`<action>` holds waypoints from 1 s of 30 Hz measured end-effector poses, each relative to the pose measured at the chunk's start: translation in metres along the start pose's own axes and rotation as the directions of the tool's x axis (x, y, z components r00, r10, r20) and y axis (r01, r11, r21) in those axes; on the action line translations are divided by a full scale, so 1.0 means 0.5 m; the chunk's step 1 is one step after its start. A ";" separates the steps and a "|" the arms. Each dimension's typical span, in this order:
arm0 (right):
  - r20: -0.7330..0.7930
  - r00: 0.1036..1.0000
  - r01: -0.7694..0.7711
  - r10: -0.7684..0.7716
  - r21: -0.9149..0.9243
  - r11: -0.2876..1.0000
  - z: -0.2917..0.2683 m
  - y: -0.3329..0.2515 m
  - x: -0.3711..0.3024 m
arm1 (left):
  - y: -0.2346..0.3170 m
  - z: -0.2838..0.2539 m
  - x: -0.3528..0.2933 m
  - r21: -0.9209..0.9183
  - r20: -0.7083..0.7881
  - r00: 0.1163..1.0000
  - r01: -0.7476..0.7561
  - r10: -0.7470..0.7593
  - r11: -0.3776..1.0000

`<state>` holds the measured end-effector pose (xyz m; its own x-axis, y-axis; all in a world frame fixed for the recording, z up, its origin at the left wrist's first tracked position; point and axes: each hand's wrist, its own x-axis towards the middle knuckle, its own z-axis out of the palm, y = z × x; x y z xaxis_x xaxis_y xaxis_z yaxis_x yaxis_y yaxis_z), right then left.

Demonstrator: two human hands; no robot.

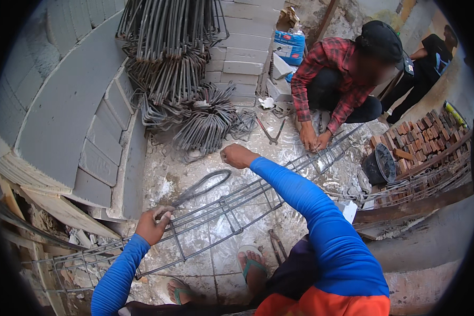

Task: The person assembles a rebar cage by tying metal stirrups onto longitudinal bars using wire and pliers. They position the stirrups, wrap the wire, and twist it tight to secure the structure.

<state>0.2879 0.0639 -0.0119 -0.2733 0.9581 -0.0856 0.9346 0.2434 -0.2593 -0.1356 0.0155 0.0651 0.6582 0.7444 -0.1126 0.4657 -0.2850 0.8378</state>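
Observation:
A long rebar cage (237,230) of thin steel bars and square stirrups lies slantwise before me, from lower left to upper right. My left hand (152,225) is over its left part, fingers pinched at the near end of a looped bundle of tie wire (205,181). Beyond the cage, my right hand (238,156) is closed, knuckles up, close to a heap of bent stirrups (208,124); anything inside it is hidden. Across from me, a crouching person in a red checked shirt (334,63) has both hands (315,141) at the cage's far end.
Pincers (271,134) with red handles lie past the cage; another pair (277,246) lies near my sandalled feet. Grey blocks (100,121) are stacked at left, with more stirrups (168,31) behind. At right are a black bucket (380,164) and bricks (426,137). Another person (424,73) stands behind.

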 end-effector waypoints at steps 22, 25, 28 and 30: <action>-0.193 0.966 -0.153 0.172 0.112 0.982 -0.079 -0.059 0.009 | -0.107 -0.057 -0.026 -0.080 -0.177 0.979 0.088 -0.101 0.993; -0.315 0.916 -0.312 0.247 -0.174 0.934 -0.073 0.027 -0.033 | -0.113 -0.058 -0.034 -0.097 -0.166 0.981 0.088 -0.103 0.991; -0.443 0.892 -0.318 0.095 -0.464 0.827 -0.042 0.032 -0.068 | -0.129 -0.053 -0.034 -0.161 -0.134 0.981 0.121 -0.143 0.979; -0.268 0.951 -0.216 0.156 -0.212 0.953 -0.039 -0.021 -0.050 | -0.122 -0.055 -0.029 -0.135 -0.117 0.977 0.163 -0.179 0.977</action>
<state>0.2893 0.0405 0.0119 -0.0532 0.9893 0.1356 0.9981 0.0571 -0.0250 -0.1900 0.0386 0.0302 0.4907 0.8487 -0.1975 0.4827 -0.0761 0.8725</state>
